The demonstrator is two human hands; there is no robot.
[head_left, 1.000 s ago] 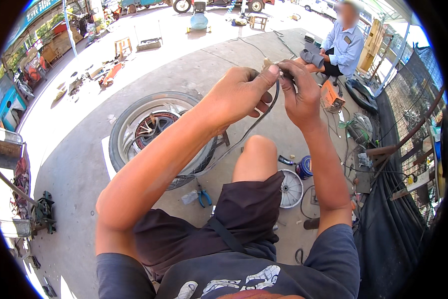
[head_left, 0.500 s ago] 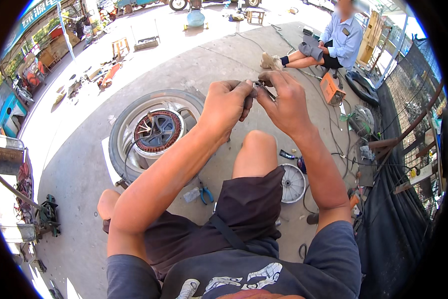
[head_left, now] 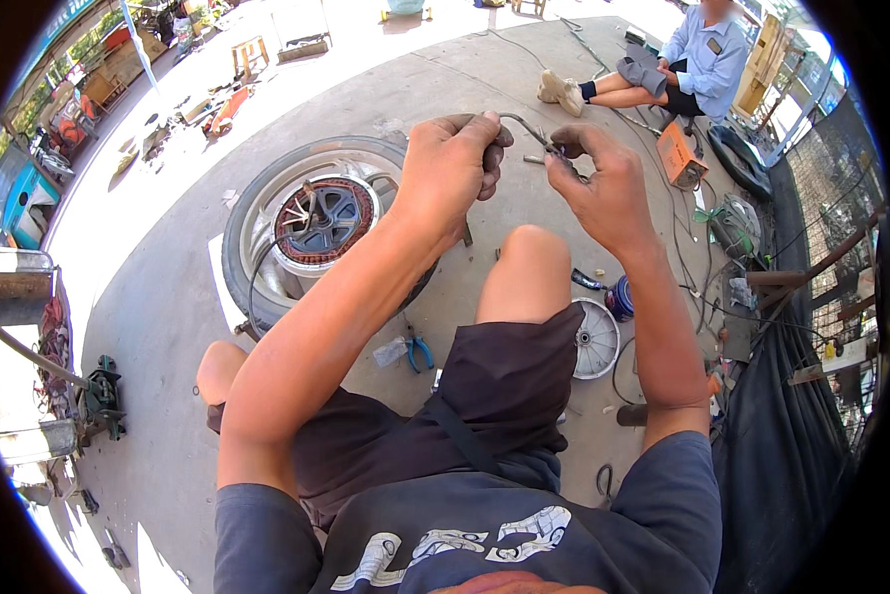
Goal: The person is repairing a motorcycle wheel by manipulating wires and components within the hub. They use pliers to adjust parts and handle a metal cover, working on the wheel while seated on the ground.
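Two hands, left [head_left: 452,168] and right [head_left: 603,183], both clenched around a grey cable [head_left: 526,127].

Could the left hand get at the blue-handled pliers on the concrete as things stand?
Probably not straight away: the left hand is raised, gripping a cable; the pliers lie below the forearm, nothing covering them.

The concrete floor [head_left: 168,297] carries everything. A tyred wheel [head_left: 311,223] with a hub motor lies flat on it, over a white sheet. Blue-handled pliers [head_left: 420,351] rest just beside the wheel's near edge. A round silver cover [head_left: 595,340] lies to the right, with a blue can [head_left: 620,297] touching its rim (or nearly so). Farther right sits an orange box [head_left: 680,155] amid loose cables [head_left: 683,247].
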